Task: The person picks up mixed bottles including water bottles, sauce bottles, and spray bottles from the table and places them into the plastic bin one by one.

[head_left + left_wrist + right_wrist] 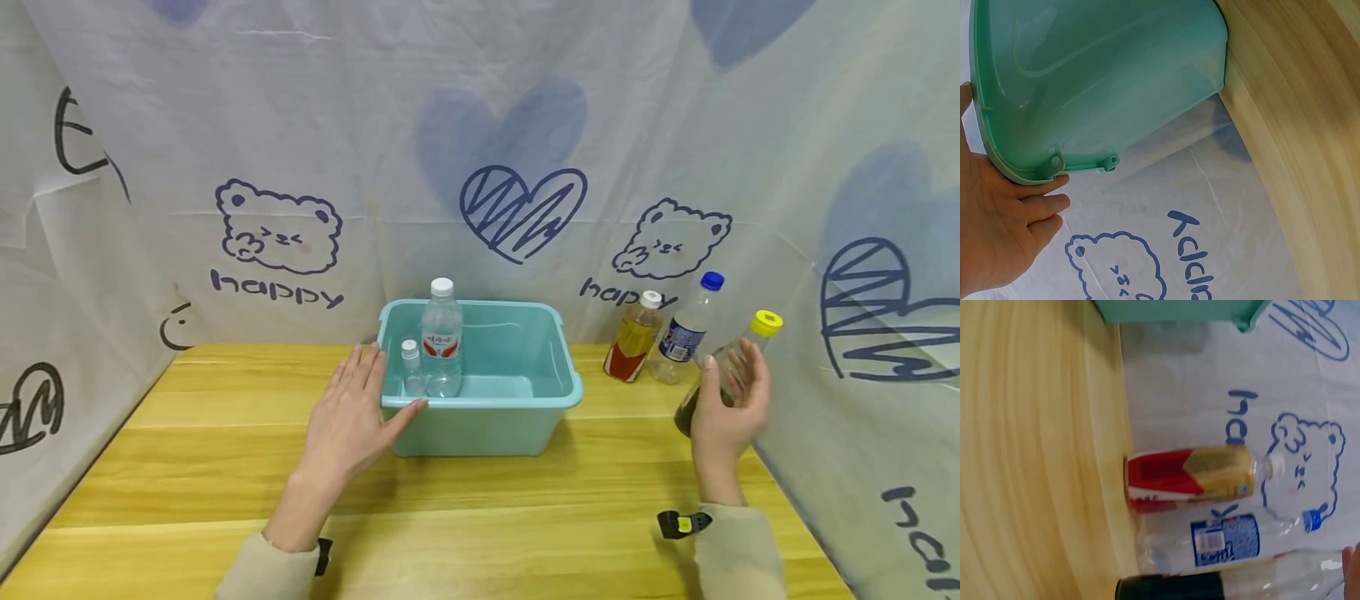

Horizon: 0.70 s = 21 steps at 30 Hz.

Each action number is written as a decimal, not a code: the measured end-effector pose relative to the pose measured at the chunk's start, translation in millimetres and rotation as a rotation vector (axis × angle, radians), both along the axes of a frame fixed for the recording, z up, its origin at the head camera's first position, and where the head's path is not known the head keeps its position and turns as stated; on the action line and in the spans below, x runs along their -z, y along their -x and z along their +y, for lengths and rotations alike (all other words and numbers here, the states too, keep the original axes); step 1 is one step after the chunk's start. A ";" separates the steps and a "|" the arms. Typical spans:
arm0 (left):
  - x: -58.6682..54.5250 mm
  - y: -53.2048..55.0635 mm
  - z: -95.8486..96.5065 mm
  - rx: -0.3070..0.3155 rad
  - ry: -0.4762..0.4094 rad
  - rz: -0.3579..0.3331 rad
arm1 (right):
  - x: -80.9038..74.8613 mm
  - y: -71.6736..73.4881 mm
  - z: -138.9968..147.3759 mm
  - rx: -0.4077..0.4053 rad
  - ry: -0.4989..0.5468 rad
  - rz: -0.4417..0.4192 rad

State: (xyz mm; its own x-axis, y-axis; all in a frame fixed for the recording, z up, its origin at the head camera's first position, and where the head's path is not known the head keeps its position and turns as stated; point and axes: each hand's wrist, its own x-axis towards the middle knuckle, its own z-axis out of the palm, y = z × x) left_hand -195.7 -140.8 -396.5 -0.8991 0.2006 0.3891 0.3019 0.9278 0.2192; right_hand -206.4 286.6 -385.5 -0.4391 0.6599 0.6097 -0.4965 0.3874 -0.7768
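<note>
My left hand (348, 421) rests against the left end of a teal plastic bin (480, 429), fingers extended along the side and thumb at the front rim. The left wrist view shows the fingers (1047, 206) at the outside of a rim corner. Inside the bin stand a clear bottle (442, 321) with a white cap and red-marked label, and a smaller white-capped bottle (411, 371). At the right, my right hand (731, 408) is beside a yellow-capped bottle (759, 332) with a dark lower part, fingers loosely curved near its upper part. The hand partly hides this bottle.
Left of the yellow-capped bottle stand a blue-capped clear bottle (684, 337) and a white-capped bottle (633, 340) with a red and yellow label. The wooden table (525, 525) meets a printed white curtain (390, 225) at the back and sides.
</note>
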 end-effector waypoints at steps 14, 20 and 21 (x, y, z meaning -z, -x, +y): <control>-0.3 -1.1 -0.1 -0.002 0.004 -0.007 | 32.5 23.4 55.4 0.139 -0.017 -0.113; -0.4 -1.8 0.1 -0.005 0.006 -0.002 | 34.6 29.0 65.6 0.160 -0.082 -0.174; -0.4 -1.9 0.1 -0.005 0.007 -0.002 | 34.9 29.8 67.0 0.157 -0.087 -0.177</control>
